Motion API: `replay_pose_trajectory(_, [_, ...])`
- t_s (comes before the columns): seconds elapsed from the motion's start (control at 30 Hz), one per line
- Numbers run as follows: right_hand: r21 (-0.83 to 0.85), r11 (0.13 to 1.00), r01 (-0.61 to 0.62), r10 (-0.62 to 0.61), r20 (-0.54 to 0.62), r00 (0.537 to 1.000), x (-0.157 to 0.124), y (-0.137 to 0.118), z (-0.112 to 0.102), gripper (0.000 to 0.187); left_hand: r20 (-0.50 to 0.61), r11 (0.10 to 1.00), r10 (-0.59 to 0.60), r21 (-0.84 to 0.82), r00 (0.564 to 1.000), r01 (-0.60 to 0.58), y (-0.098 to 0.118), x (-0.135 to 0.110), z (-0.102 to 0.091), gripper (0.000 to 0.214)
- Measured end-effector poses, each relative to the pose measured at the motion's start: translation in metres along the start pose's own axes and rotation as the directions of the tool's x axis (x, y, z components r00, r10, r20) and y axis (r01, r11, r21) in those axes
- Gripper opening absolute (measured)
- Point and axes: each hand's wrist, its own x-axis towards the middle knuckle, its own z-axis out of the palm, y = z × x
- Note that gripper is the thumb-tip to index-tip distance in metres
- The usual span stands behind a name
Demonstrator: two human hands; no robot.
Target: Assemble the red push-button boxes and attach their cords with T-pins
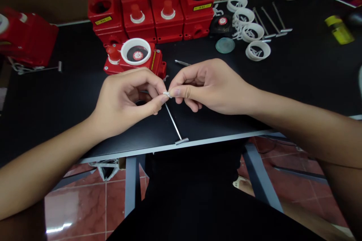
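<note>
So I've got a tiny knotted bit of white cord (166,94) pinched in both my left hand (118,99) and right hand (210,86), thumbs against fingertips, just my side of the red box with the white ring (135,62). Metal T-bar (173,121) is also nearer me than that box.

A small bit of white string (166,93) is bunched into a little lump, pinched from both sides. Just below it in view, a thin, shiny metal hammer (173,121) slants toward the near edge of the black table (299,64). Its near end looks like a T. Its far end is hidden.
</note>
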Motion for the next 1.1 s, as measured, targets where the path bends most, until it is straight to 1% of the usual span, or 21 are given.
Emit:
replay_pose_trajectory(0.07, [-0.017,1.000,0.012,-0.013,-0.009,1.000,0.000,0.003,0.001,0.031,0.051,0.999,-0.012,-0.041,0.999,0.014,0.002,0.000,0.000,0.028])
replay_pose_trajectory(0.17, [-0.081,0.995,0.061,-0.064,-0.033,0.997,-0.001,0.007,0.003,0.020,0.084,0.996,-0.022,-0.089,0.996,0.029,0.004,0.000,0.000,0.026])
replay_pose_trajectory(0.2, [-0.131,0.985,0.112,-0.120,-0.062,0.991,-0.002,0.008,0.004,0.017,0.082,0.993,-0.030,-0.107,0.996,0.039,0.004,0.000,0.000,0.027])
replay_pose_trajectory(0.23, [-0.209,0.962,0.177,-0.201,-0.104,0.974,-0.004,0.007,0.005,0.013,0.080,0.991,-0.043,-0.123,0.996,0.053,0.005,0.001,0.000,0.029])
replay_pose_trajectory(0.27, [-0.313,0.917,0.248,-0.303,-0.140,0.943,-0.006,0.007,0.006,0.011,0.076,0.988,-0.056,-0.136,0.996,0.066,0.005,0.001,0.000,0.032])
replay_pose_trajectory(0.3, [-0.433,0.842,0.321,-0.420,-0.154,0.894,-0.008,0.006,0.006,0.010,0.073,0.986,-0.072,-0.148,0.995,0.082,0.005,0.001,0.000,0.035])
replay_pose_trajectory(0.33, [-0.550,0.744,0.380,-0.527,-0.133,0.839,-0.010,0.005,0.006,0.010,0.072,0.982,-0.086,-0.160,0.994,0.096,0.005,0.002,0.000,0.039])
replay_pose_trajectory(0.37, [-0.647,0.633,0.424,-0.611,-0.083,0.787,-0.012,0.003,0.005,0.010,0.071,0.979,-0.098,-0.171,0.993,0.109,0.005,0.002,0.000,0.042])
replay_pose_trajectory(0.4, [-0.716,0.530,0.454,-0.661,-0.014,0.750,-0.013,0.002,0.004,0.010,0.072,0.976,-0.108,-0.180,0.992,0.119,0.005,0.003,0.000,0.044])
replay_pose_trajectory(0.43, [-0.756,0.448,0.478,-0.683,0.055,0.728,-0.014,0.002,0.004,0.009,0.077,0.974,-0.110,-0.191,0.991,0.123,0.005,0.003,-0.001,0.046])
replay_pose_trajectory(0.47, [-0.775,0.390,0.497,-0.692,0.110,0.714,-0.014,0.002,0.003,0.008,0.080,0.972,-0.110,-0.199,0.991,0.124,0.005,0.004,-0.001,0.047])
replay_pose_trajectory(0.5, [-0.784,0.359,0.507,-0.689,0.143,0.710,-0.015,0.002,0.002,0.008,0.085,0.971,-0.105,-0.205,0.991,0.121,0.005,0.004,-0.001,0.048])
replay_pose_trajectory(0.7, [-0.789,0.329,0.519,-0.678,0.185,0.711,-0.013,0.007,0.001,0.004,0.088,0.967,-0.100,-0.226,0.991,0.118,0.001,0.005,0.000,0.045])
replay_pose_trajectory(0.83, [-0.804,0.298,0.515,-0.667,0.210,0.715,-0.014,0.008,-0.001,0.012,0.093,0.968,-0.127,-0.205,0.988,0.144,-0.001,0.005,0.000,0.044])
replay_pose_trajectory(0.97, [-0.823,0.261,0.505,-0.665,0.226,0.712,-0.015,0.008,-0.001,0.015,0.098,0.971,-0.131,-0.188,0.987,0.148,-0.002,0.004,0.000,0.042])
replay_pose_trajectory(1.03, [-0.825,0.257,0.504,-0.664,0.228,0.712,-0.015,0.008,-0.001,0.014,0.103,0.975,-0.129,-0.170,0.986,0.145,-0.002,0.003,0.000,0.040])
replay_pose_trajectory(1.1, [-0.817,0.271,0.510,-0.662,0.226,0.715,-0.014,0.007,-0.001,0.013,0.104,0.978,-0.125,-0.154,0.987,0.140,-0.002,0.003,0.000,0.037])
